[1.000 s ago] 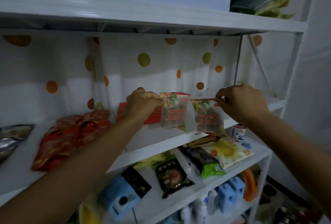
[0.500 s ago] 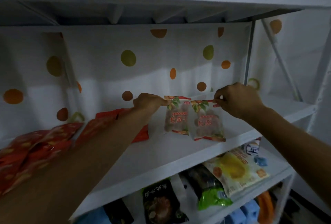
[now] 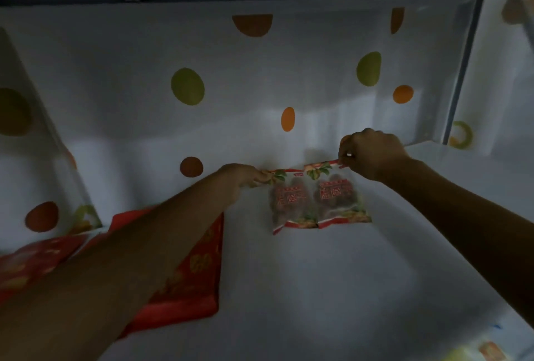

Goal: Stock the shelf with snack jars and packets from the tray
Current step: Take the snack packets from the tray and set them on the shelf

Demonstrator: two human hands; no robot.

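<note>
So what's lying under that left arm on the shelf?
Red snack packets lie on the white shelf beneath the left forearm, which covers their middle; how many there are cannot be told.

Both bare arms are stretched forward, forearms wide apart near the viewer and closing in toward the pair of snack packets (image 3: 315,201). The left hand (image 3: 244,177) lies just left of the pair, its fingers (image 3: 261,179) pinching the pair's upper left corner. The right hand (image 3: 374,155) sits at the pair's upper right, knuckles up, wrist bent, fingers curled and pinching that top corner.
</note>
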